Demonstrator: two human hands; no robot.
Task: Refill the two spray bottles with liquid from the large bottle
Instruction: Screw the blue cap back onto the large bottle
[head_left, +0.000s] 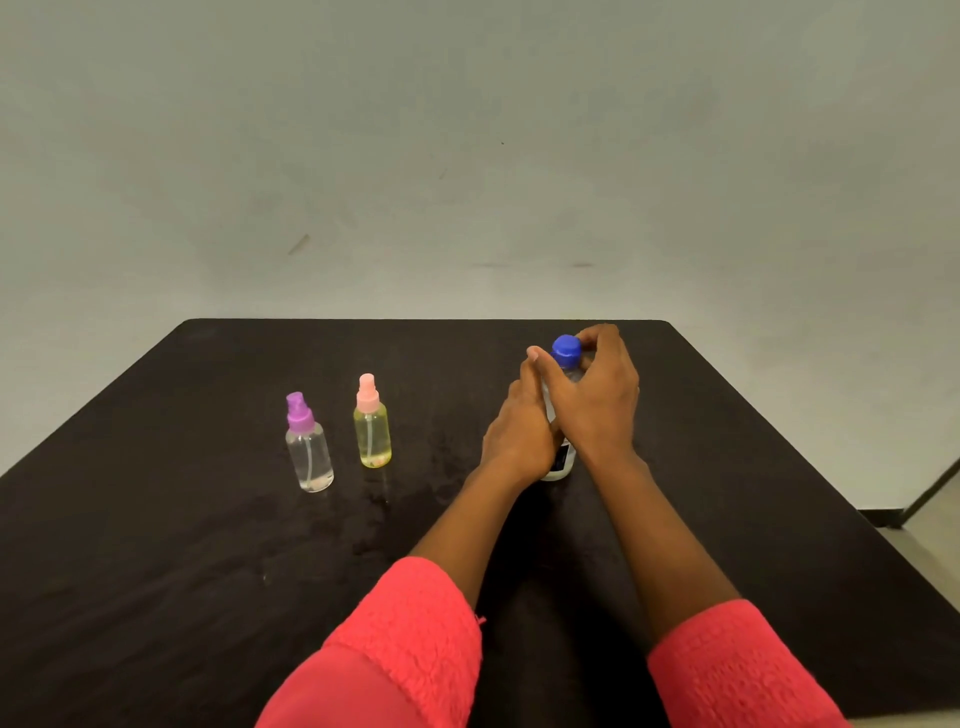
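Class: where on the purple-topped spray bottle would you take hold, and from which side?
The purple-topped spray bottle stands upright, so wrap your grip round its clear round body, below the narrow nozzle. Come from the near or left side: the pink-topped bottle stands close on its right.

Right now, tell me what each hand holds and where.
The left hand grips the large bottle round its body; the right hand pinches its blue cap from above.

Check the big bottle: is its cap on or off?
On. The blue cap sits atop the big bottle, right hand pinching it, left hand gripping the body.
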